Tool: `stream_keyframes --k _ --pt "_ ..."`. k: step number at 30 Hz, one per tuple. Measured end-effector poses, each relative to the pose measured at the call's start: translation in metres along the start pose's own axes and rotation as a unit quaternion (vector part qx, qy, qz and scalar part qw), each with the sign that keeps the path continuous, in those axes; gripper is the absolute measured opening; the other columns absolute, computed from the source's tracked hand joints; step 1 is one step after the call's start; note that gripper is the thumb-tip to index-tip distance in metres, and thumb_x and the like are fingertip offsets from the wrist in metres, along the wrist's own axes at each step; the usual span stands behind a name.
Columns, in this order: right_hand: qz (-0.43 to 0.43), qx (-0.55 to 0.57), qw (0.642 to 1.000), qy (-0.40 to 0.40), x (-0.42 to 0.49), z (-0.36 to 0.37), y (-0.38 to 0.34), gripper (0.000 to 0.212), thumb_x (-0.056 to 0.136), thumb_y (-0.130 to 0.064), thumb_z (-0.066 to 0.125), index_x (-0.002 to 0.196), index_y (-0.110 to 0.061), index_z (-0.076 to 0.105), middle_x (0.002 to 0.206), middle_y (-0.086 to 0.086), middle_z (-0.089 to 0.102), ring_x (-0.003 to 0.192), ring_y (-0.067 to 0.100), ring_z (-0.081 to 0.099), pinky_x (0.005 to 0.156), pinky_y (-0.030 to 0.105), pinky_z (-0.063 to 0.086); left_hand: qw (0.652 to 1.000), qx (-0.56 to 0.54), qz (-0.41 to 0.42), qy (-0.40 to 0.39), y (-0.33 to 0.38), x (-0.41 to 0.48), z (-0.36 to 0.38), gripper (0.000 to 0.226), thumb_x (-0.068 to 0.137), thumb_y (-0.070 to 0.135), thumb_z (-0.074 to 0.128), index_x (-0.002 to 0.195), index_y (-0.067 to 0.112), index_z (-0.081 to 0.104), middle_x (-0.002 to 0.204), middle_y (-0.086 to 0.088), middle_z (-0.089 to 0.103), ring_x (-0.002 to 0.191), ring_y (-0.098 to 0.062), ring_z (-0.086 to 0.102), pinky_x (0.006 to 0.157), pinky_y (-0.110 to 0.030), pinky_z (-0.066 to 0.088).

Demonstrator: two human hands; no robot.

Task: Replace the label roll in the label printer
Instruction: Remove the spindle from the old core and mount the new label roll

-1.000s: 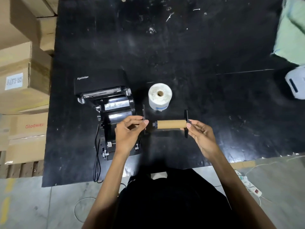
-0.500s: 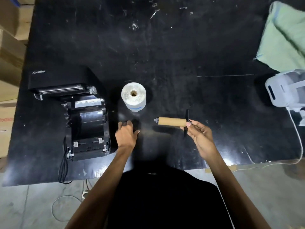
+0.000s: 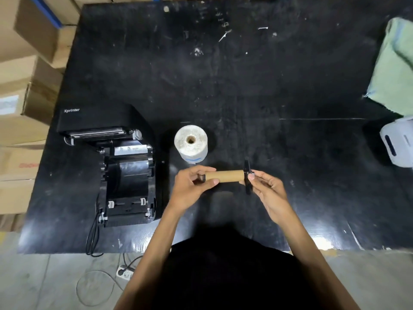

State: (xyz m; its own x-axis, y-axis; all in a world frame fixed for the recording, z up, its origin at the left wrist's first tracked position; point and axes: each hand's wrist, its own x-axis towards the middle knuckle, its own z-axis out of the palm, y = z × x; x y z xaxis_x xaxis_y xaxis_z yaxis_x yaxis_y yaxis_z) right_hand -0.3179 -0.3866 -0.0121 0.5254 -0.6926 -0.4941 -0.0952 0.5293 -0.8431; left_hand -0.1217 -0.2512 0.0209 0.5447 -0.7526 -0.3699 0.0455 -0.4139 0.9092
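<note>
A black label printer (image 3: 125, 166) stands open on the left of the black table (image 3: 245, 74), its roll bay bare. A full white label roll (image 3: 191, 144) stands on end just right of it. In front of that roll I hold an empty brown cardboard core (image 3: 225, 176) on a black spindle, level above the table. My left hand (image 3: 192, 186) grips the core's left end. My right hand (image 3: 266, 189) pinches the spindle's right end at its black flange (image 3: 247, 175). The spindle's left tip is partly hidden by my fingers.
Cardboard boxes (image 3: 24, 90) are stacked off the table's left edge. A green cloth (image 3: 395, 68) and a white device (image 3: 400, 144) lie at the right edge. The printer's cable (image 3: 93, 238) hangs over the front edge toward a power strip (image 3: 125, 272) on the floor.
My left hand, holding the spindle's left flange a second ago, went down to the table and has come back to grip the core's left end. That left flange is gone from the spindle.
</note>
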Motion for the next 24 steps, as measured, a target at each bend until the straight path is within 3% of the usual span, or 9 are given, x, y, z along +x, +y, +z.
stream_keyframes --k 3,6,9,13,15,17,20,24 --pt "0.001 0.051 0.999 -0.008 0.003 -0.008 -0.005 0.033 0.086 -0.018 0.069 0.113 -0.001 0.071 0.112 0.020 0.075 0.102 0.033 0.074 0.102 0.038 0.054 1.000 -0.019 0.005 0.008 0.001 0.001 -0.026 0.030 0.077 0.003 0.086 0.105 0.010 0.079 0.104 -0.017 0.078 0.089 -0.014 0.064 0.089 -0.024 0.051" --pt "0.003 0.086 0.996 0.031 0.010 -0.021 -0.005 0.018 0.093 -0.005 0.063 0.109 0.003 0.068 0.097 0.014 0.077 0.089 0.027 0.077 0.098 0.037 0.056 1.000 0.007 0.013 0.014 -0.008 0.002 -0.053 0.032 0.074 -0.004 0.086 0.100 0.012 0.078 0.095 0.002 0.081 0.090 -0.005 0.070 0.082 -0.014 0.054" --pt "0.011 0.076 0.994 0.075 0.015 -0.034 -0.001 0.023 0.098 0.003 0.056 0.119 0.010 0.061 0.097 0.017 0.070 0.083 0.022 0.078 0.099 0.037 0.054 0.999 0.044 -0.009 0.027 -0.029 0.004 -0.058 0.035 0.071 -0.015 0.083 0.092 0.011 0.074 0.084 0.006 0.078 0.082 -0.006 0.072 0.072 -0.012 0.053" --pt "0.026 0.066 0.994 0.089 0.016 -0.042 0.004 0.013 0.098 0.001 0.058 0.106 -0.002 0.067 0.085 0.001 0.078 0.081 0.018 0.078 0.096 0.031 0.055 0.991 0.132 -0.014 0.030 -0.064 0.007 -0.035 0.040 0.070 -0.015 0.083 0.082 0.022 0.073 0.078 0.007 0.073 0.070 -0.002 0.069 0.074 -0.031 0.058" --pt "0.031 0.066 0.993 0.089 0.015 -0.041 0.008 0.012 0.098 0.000 0.059 0.104 -0.004 0.068 0.084 -0.003 0.079 0.081 0.017 0.078 0.091 0.027 0.057 0.983 0.183 -0.005 0.017 -0.078 0.008 -0.023 0.030 0.072 -0.009 0.084 0.089 0.014 0.075 0.084 0.002 0.077 0.079 -0.017 0.074 0.083 -0.038 0.061" --pt "0.029 0.047 0.994 0.096 0.017 -0.041 0.014 0.013 0.097 -0.002 0.062 0.108 -0.004 0.067 0.084 -0.005 0.079 0.081 0.015 0.078 0.086 0.022 0.058 0.973 0.228 0.012 0.025 -0.089 0.008 -0.017 0.028 0.073 -0.003 0.086 0.095 0.012 0.075 0.093 -0.001 0.078 0.087 -0.023 0.073 0.089 -0.036 0.058" --pt "0.024 0.000 0.993 0.119 0.022 -0.038 0.028 0.020 0.095 -0.001 0.065 0.114 0.002 0.065 0.088 0.002 0.077 0.077 0.012 0.078 0.081 0.017 0.059 0.949 0.308 0.036 0.050 -0.096 0.006 -0.014 0.030 0.073 0.003 0.086 0.097 0.016 0.075 0.090 0.004 0.070 0.088 -0.022 0.069 0.085 -0.023 0.049" --pt "0.020 -0.130 0.979 0.158 0.035 -0.033 0.051 0.023 0.093 -0.002 0.070 0.114 0.006 0.068 0.105 0.019 0.074 0.085 0.021 0.075 0.074 0.010 0.055 0.937 0.344 0.036 0.048 -0.099 0.001 -0.014 0.029 0.078 0.005 0.082 0.104 0.014 0.073 0.101 -0.005 0.068 0.091 -0.028 0.069 0.086 -0.033 0.055"
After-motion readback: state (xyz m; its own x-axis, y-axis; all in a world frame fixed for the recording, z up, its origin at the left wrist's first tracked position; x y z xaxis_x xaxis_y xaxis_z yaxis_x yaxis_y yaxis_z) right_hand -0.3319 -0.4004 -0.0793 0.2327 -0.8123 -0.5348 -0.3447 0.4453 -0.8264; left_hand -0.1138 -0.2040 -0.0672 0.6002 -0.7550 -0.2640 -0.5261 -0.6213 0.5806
